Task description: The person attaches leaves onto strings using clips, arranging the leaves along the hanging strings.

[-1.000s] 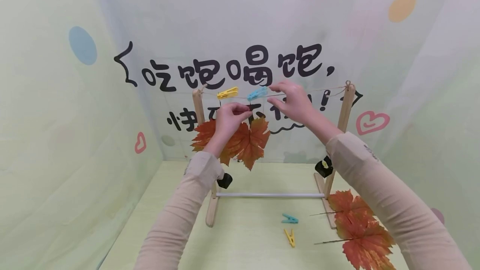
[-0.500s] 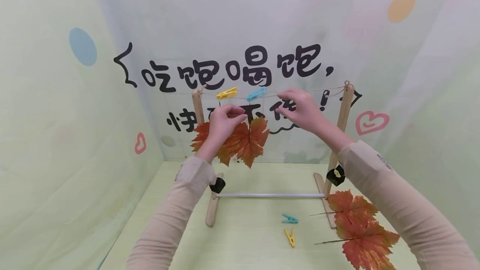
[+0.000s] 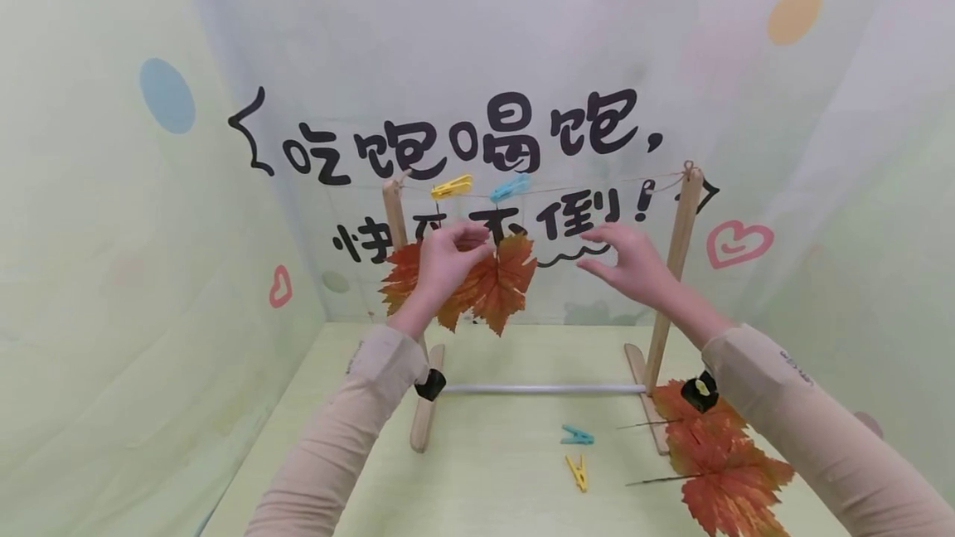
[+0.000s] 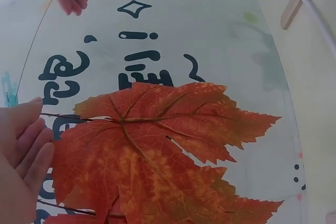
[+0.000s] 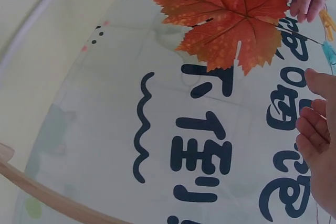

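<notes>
Drawn away from the blue clothespin [image 3: 511, 186] over the last second: the right hand [image 3: 632, 268], lower and farther right, empty, thumb and fingers wide apart. Slightly lowered too, with a narrow gap at the fingertips: the left hand [image 3: 446, 262], beside the stem [image 4: 65, 116] of the right-hand hanging leaf [image 3: 505, 284]; cannot tell whether touching. Probably done, then, with clipping this leaf. Unmoved since the earlier frame: the leaf, under the blue clothespin on the string [image 3: 567, 188], near the yellow clothespin [image 3: 452, 186]. Farther out, on the worktop [image 3: 492, 475]: a second blue clip [image 3: 577, 435], a second yellow clip [image 3: 578, 473], loose leaves [image 3: 724, 471] at the right.
</notes>
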Tool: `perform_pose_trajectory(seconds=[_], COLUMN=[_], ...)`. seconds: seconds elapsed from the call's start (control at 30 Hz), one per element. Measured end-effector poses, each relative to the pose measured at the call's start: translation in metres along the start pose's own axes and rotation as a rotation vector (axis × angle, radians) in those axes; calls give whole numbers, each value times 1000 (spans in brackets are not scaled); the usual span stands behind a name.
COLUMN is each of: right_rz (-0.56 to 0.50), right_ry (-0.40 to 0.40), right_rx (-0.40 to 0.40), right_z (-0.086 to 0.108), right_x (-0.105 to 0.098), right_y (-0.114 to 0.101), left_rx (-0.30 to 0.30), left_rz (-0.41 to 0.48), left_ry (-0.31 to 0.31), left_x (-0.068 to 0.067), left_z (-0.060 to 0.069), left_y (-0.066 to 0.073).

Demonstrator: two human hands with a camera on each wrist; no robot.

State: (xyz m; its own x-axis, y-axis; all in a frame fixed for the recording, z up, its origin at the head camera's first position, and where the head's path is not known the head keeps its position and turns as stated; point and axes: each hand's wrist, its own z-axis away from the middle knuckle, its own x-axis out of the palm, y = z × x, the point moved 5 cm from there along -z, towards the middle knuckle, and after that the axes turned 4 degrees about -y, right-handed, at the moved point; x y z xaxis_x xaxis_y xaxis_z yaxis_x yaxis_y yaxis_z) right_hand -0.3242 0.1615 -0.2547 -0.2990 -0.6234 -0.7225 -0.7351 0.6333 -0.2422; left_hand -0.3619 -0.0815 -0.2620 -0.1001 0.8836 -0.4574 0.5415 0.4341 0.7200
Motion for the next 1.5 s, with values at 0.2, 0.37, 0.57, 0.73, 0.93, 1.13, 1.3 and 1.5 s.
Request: perform_pose_trajectory(seconds=[0.2,0.37,0.57,0.73,0.93,1.13,1.3,1.5], right_rz=[0,-2,-16,-31,-44,-4,-7,-15], right_ry=[-15,-38,-74,-130,-152,-141,-149,-148], right_rx=[24,85,174,271,297,285,345,399], right_z=[31,56,81,100,123,146,163,180], right_x=[8,17,24,29,36,42,46,51], right_y=[16,31,48,59,66,77,85,88], left_rx=[18,-17,-46,-70,-77,-87,-116,-122], left_rz=[-56,-39,-53,-36,-48,-29,-35,-29], left_ry=[-24,-84,-150,-205,-249,-266,-308,-356], left_x=[16,36,64,92,123,149,172,194], left_z=[10,17,26,34,47,62,76,93], left_y=[5,-1,-14,-24,-36,-46,-54,-59])
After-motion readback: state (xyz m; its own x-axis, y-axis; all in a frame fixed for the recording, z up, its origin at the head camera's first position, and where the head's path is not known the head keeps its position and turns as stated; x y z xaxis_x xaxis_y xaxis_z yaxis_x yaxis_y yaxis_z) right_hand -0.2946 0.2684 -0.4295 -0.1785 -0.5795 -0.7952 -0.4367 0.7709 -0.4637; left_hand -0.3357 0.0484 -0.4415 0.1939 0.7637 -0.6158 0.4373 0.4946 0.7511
